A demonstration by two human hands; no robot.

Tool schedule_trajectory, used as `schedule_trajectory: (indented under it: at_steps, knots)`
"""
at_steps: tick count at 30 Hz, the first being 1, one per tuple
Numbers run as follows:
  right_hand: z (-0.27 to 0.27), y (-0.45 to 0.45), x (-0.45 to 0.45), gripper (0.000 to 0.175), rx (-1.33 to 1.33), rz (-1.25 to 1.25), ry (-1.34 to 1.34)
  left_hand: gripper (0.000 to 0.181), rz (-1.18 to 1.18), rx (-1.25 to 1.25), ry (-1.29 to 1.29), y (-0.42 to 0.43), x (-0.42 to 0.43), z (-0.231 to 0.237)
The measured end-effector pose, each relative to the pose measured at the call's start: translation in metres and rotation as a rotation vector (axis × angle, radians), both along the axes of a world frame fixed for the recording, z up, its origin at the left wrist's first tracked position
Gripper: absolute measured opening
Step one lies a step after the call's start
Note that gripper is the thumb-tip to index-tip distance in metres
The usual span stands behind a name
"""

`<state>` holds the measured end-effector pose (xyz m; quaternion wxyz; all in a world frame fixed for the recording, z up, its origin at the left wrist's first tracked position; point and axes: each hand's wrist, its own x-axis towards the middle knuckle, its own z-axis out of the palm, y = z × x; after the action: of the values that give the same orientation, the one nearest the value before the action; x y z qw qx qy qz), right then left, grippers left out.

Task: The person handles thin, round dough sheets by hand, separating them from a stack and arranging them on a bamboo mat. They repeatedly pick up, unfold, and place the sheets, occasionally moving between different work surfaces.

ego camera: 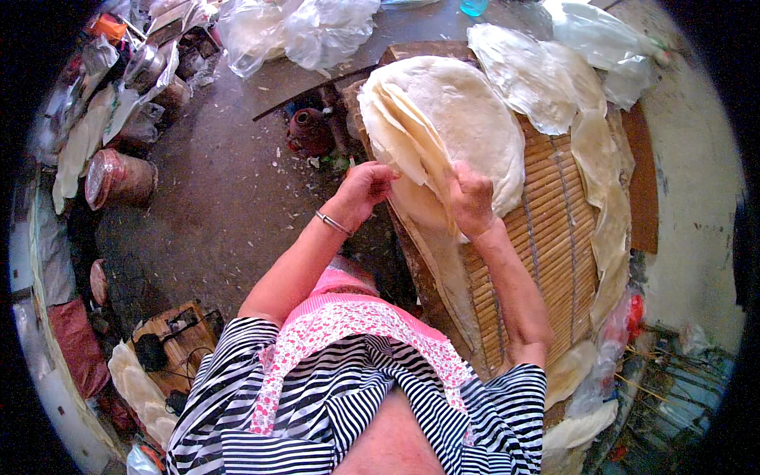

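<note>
A stack of thin, pale, round flatbread sheets (pixel 469 113) lies on a slatted mat (pixel 552 202). Along the stack's left side several sheet edges are lifted and folded over one another. My right hand (pixel 473 199) is closed on the folded edge of a thin flatbread sheet (pixel 421 199), part of which hangs below the fingers. My left hand (pixel 369 189), with a bracelet at its wrist, has curled fingers at that sheet's left edge. Whether those fingers pinch the sheet is too unclear to tell.
Plastic-covered sheets (pixel 528 77) rest at the mat's far end, and more thin sheets (pixel 602 225) line its right side. A dark red pot (pixel 310 132) stands on the littered floor. Farther left is a lidded tub (pixel 122 178); a small wooden stool (pixel 178 338) is lower left.
</note>
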<state>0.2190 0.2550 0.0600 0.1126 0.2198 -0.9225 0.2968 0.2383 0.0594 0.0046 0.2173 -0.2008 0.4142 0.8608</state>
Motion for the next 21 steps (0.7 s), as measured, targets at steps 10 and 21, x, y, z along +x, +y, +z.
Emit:
schedule_trajectory:
  at_steps: [10, 21]
  knots:
    - [0.003, 0.034, 0.059, 0.007, 0.059, 0.071, -0.018, 0.033, 0.163, 0.149, -0.079, 0.011, 0.061, 0.014]
    - [-0.023, 0.036, 0.123, 0.01, -0.09, 0.184, -0.255, 0.043, -0.05, 0.41, -0.051, 0.01, 0.099, -0.001]
